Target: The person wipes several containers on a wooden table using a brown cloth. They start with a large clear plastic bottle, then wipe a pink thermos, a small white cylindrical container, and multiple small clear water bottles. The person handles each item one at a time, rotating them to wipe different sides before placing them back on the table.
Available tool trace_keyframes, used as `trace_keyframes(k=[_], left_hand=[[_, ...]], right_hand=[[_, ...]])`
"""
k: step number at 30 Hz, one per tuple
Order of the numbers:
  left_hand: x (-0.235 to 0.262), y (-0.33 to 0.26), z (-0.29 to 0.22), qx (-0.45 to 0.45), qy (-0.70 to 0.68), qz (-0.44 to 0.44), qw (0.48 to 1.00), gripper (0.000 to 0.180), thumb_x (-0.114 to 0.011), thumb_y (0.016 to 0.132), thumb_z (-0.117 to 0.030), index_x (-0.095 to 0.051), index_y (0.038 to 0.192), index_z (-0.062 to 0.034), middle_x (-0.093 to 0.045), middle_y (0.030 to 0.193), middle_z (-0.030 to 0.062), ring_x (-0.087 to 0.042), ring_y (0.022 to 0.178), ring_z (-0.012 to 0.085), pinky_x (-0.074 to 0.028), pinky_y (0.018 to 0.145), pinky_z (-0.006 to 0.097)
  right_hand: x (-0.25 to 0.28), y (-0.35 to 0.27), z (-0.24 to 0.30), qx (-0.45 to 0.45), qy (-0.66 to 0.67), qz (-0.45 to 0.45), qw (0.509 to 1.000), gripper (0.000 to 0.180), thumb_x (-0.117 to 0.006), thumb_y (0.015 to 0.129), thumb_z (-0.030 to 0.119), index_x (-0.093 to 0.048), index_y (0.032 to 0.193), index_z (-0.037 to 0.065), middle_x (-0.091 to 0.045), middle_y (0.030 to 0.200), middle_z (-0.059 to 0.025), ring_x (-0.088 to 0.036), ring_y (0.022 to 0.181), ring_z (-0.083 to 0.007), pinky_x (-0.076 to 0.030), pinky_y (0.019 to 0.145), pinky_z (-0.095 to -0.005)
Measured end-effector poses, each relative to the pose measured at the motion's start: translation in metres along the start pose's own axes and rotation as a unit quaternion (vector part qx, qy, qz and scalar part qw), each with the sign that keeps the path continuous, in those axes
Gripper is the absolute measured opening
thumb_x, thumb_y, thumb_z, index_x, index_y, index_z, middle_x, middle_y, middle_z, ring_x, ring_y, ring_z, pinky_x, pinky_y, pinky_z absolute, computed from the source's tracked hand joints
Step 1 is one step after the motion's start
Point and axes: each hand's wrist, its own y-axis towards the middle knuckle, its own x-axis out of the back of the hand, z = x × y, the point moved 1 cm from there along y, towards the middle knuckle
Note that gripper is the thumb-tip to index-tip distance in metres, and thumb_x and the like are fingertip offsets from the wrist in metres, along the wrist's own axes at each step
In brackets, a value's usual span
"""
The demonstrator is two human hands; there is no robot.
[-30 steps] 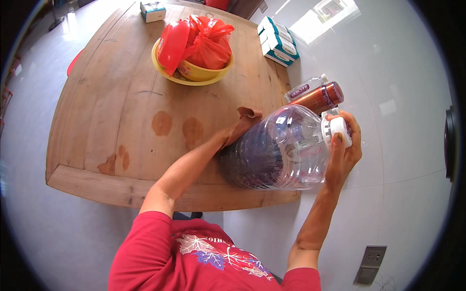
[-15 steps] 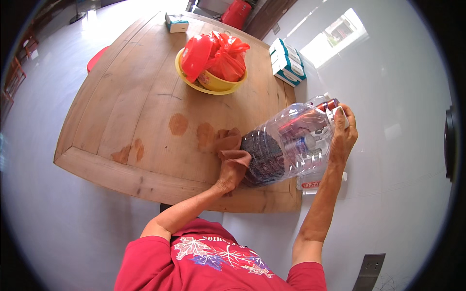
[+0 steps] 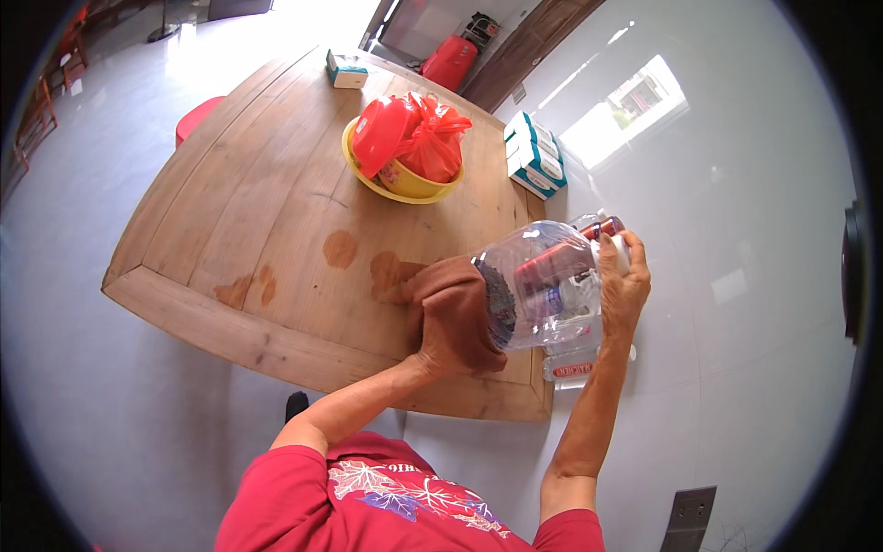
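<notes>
A large clear plastic jug (image 3: 554, 308) with dark grains in its base leans over the right edge of the wooden table (image 3: 239, 193). My right hand (image 3: 625, 287) is closed round its white-capped neck. A brown cloth (image 3: 452, 299) drapes over my left hand (image 3: 443, 357) and presses against the jug's base. The left fingers are mostly hidden beneath the cloth. Wet patches (image 3: 340, 248) mark the wood to the left of the cloth.
A yellow basin (image 3: 409, 191) holds a red bowl and a red plastic bag (image 3: 432, 143). Tissue packs (image 3: 535, 156) stand at the right edge, by the wall. Several bottles (image 3: 572, 366) are beside and behind the jug. A tissue box (image 3: 347, 72) sits at the far end.
The cloth has spread over more of the jug's base, covering much of the dark grains from view. My right hand and the jug's neck have shifted slightly left and lower in the picture.
</notes>
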Motion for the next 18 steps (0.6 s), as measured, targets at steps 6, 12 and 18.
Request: trace_keyframes(k=[6, 12, 18], left_hand=[[0.028, 0.003, 0.009, -0.104, -0.114, -0.158, 0.975, 0.084, -0.086, 0.032, -0.030, -0.053, 0.102, 0.0012, -0.048, 0.098, 0.0097, -0.049, 0.097, 0.0251, -0.043, 0.086, 0.031], [0.021, 0.017, 0.062, -0.147, -0.139, -0.062, 0.977, 0.110, -0.092, 0.033, -0.027, -0.040, 0.126, -0.0016, -0.044, 0.115, 0.0094, -0.043, 0.111, 0.0254, -0.040, 0.094, 0.037], [-0.025, 0.017, 0.136, 0.000, -0.445, 0.021, 0.895, 0.057, -0.074, 0.068, -0.021, -0.053, 0.117, -0.0018, -0.052, 0.117, 0.0149, -0.046, 0.117, 0.0291, -0.039, 0.097, 0.036]], right_hand=[[-0.020, 0.010, 0.030, 0.223, -0.218, 0.042, 0.949, 0.036, -0.072, 0.079, 0.025, -0.062, 0.108, 0.006, -0.064, 0.100, -0.0116, -0.061, 0.092, -0.0250, -0.047, 0.081, -0.0355], [-0.013, 0.023, 0.003, 0.123, 0.232, 0.247, 0.933, 0.035, -0.072, 0.079, 0.023, -0.062, 0.107, 0.004, -0.065, 0.096, -0.0064, -0.060, 0.098, -0.0207, -0.046, 0.088, -0.0348], [-0.029, 0.011, 0.010, 0.047, 0.280, 0.155, 0.946, 0.029, -0.069, 0.084, 0.022, -0.061, 0.105, 0.004, -0.063, 0.095, -0.0080, -0.058, 0.094, -0.0169, -0.047, 0.084, -0.0312]])
